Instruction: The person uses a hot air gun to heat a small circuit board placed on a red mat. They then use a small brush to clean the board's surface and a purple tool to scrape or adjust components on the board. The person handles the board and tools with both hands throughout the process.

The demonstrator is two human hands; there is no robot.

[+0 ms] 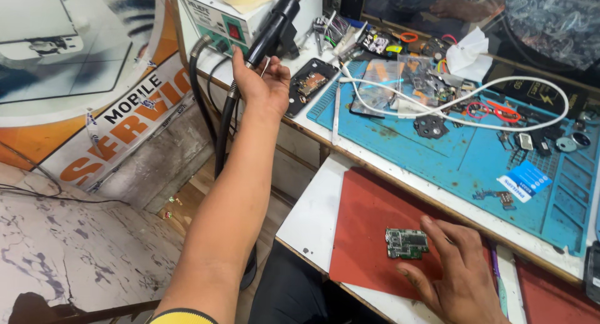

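Left hand point(262, 86) grips hot-air wand point(275, 24) | right hand point(459, 271) touching circuit board point(406, 243)

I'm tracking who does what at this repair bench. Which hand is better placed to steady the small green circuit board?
Right, likely: the right hand already rests beside the circuit board on the red mat; the left hand grips the black hot-air handle.

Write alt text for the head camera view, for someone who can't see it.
The left hand grips a black hot-air wand beside its station, while the right hand rests by a green circuit board on a red mat. Behind lies a blue mat cluttered with phone parts and a white cable.
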